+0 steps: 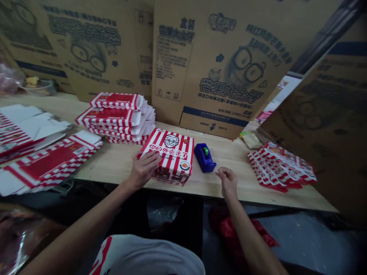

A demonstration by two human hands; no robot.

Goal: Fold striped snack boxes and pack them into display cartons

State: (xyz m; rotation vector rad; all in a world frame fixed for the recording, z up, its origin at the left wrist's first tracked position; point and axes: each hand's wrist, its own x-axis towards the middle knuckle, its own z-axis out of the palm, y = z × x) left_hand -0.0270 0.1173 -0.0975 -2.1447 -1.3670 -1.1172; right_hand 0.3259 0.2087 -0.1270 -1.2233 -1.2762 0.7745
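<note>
A red-and-white striped box (176, 151) with a printed cartoon face stands closed near the table's front edge. My left hand (145, 168) lies over its left front corner, fingers stretched across the top. Just right of the box sits a blue tape dispenser (204, 158) with a green core. Beside the dispenser's front end, my right hand (228, 180) is raised with thumb and fingers pinched together. A tiny pale bit, looking like a piece of clear tape (216, 172), shows at its fingertips; its outline is hard to see.
Striped boxes (114, 118) are stacked behind on the left. Flattened striped cartons (57, 160) lie at far left, and printed striped pieces (282, 166) lie fanned at right. Large brown cartons (200, 68) wall off the back of the wooden table (114, 166).
</note>
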